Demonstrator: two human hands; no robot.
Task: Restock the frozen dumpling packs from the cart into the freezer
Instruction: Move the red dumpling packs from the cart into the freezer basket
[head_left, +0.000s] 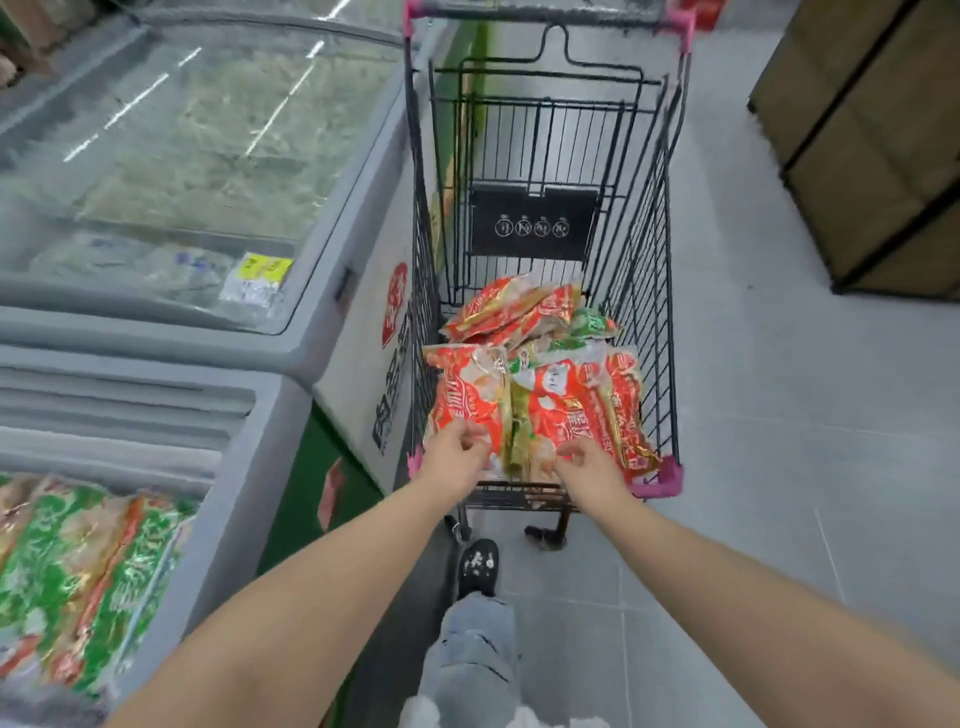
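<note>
Both arms reach forward into the near end of the wire cart (670, 291), where two red dumpling packs lie side by side on top of the load. The left hand (453, 456) has its fingers (475, 435) curled round the near edge of the left red pack (467, 395), thumb and fingertips pinching the wrapper. The right hand (589, 465) sits just beside it with its fingers (570, 451) bent and spread like a claw on the near edge of the right red pack (576, 400). They touch the wrapper, but the blur leaves it unclear whether they have closed on it. Beyond the fingers, deeper in the cart, more red packs (511, 312) lie heaped at a tilt with a green pack (595, 325) just beside them. Well to the left of the fingers and nearer the person stands the open freezer (249, 493), with green dumpling packs (78, 571) lying inside it. Farther along the same side, a glass-lidded freezer (208, 156) runs alongside the cart. Below the fingers, a dark shoe (478, 566) rests on the grey tiled floor (779, 467) by the cart's wheel.
</note>
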